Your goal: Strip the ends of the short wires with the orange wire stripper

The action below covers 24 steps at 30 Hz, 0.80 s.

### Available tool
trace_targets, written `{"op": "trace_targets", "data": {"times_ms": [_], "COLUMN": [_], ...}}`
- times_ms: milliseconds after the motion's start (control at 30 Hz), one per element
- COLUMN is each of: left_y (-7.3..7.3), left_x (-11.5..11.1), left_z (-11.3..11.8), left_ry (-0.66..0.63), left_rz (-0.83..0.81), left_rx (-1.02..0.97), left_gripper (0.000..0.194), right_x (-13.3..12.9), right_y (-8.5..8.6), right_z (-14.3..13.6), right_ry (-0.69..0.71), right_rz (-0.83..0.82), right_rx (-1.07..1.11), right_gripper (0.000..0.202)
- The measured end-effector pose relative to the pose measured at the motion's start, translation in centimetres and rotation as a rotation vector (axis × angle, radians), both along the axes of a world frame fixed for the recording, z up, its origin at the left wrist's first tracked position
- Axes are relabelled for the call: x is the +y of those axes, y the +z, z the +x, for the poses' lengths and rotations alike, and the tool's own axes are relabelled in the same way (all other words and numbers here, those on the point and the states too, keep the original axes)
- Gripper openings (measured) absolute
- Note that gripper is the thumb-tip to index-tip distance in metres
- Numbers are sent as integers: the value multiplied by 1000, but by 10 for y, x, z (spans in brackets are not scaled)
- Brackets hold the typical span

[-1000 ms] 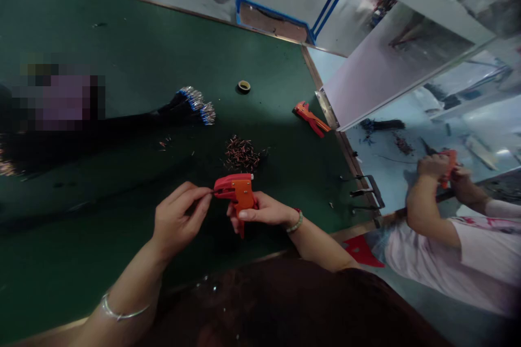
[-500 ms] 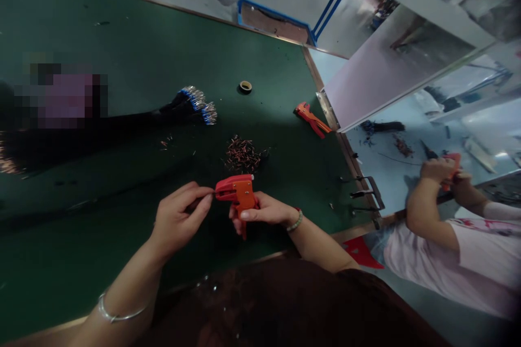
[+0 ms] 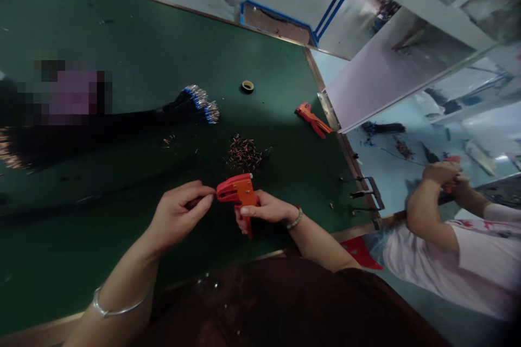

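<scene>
My right hand [image 3: 266,209] is wrapped round the grip of a red and orange wire stripper [image 3: 239,188], whose jaws point left. Thumb and forefinger of my left hand [image 3: 181,212] are pinched together right at the jaw end, on a thin dark wire that the fingers mostly hide. Just beyond the stripper lies a heap of short copper-coloured and dark scraps [image 3: 244,153]. A thick bundle of black wires [image 3: 138,122] stretches along the left of the green table, with blue and silvery ends on its right and bare copper ends on its left.
A roll of tape [image 3: 247,87] sits farther back on the green table [image 3: 171,49]. A second wire stripper [image 3: 312,119] lies by the right edge, near a black metal handle [image 3: 368,193]. At a lighter table on the right, a co-worker's hands [image 3: 442,173] hold a red tool.
My right hand has squeezed the stripper's handles closer together. My left hand stays pinched at the jaws. The co-worker's tool has tilted lower.
</scene>
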<state>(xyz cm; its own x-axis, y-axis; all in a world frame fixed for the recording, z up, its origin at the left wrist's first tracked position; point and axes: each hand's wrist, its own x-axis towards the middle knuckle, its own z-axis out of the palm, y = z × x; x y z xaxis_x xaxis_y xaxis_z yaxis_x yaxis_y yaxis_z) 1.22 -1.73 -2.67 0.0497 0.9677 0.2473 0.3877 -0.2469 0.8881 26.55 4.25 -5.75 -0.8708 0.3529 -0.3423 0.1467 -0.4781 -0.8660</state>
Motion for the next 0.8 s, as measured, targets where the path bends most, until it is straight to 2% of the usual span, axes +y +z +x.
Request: {"op": "trace_targets", "data": {"times_ms": [133,367,567,700,800], "left_y": [0,1,-2,-2,-4], "left_x": [0,-1,0,1,1], "left_z": [-3,-6,-6,-8,-9], "left_ry": [-12,-24,-1,31,76], "left_rz": [-34,-117,-130,-118,-102], "left_rx": [-32,-95,-104,-75,-53], "left_gripper": [20,19,22,24,24], "right_x": [-1,-6,-16,-20,-20], "right_y": [-1,-2,-3,-3,-2], "right_z": [-1,-5,-12,-18,-20], "right_ry": [-5,-40,-97,-170,-239], "right_rz": [14,-27,-178,-219,-223], "right_rx": [-27,16,86,98,90], "right_gripper": [49,43,44,42,47]}}
